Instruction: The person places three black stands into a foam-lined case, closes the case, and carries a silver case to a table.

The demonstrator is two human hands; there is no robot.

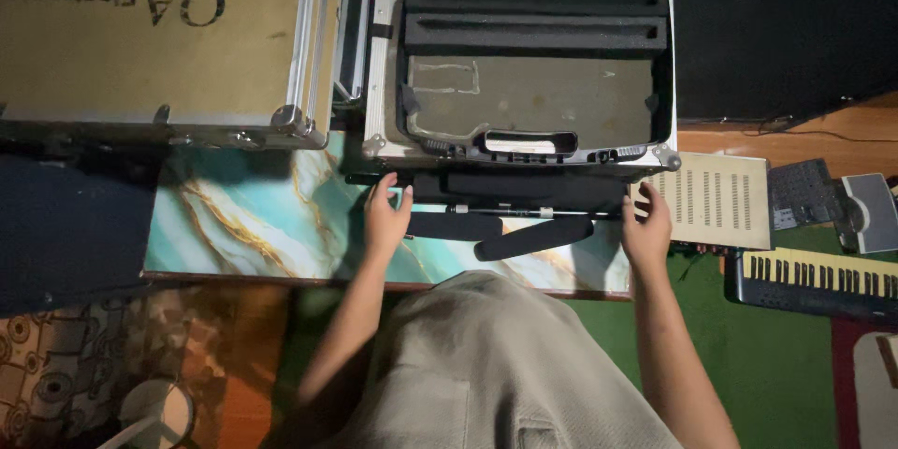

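An open metal-edged case [379,84] lined with black foam stands on a teal marble-patterned table [253,215]. Against its near edge lies a long black foam insert [524,189]. My left hand [385,215] grips the insert's left end and my right hand [647,224] grips its right end. Just in front of the insert lie a thin black rod [524,212] and two black foam tubes [533,237], between my hands.
A tan flight case [140,37] with metal trim sits at the back left. To the right are a cream vented unit [720,201], a small grey device [870,210] and a keyboard [814,281] over green floor. A patterned rug [112,346] lies at the lower left.
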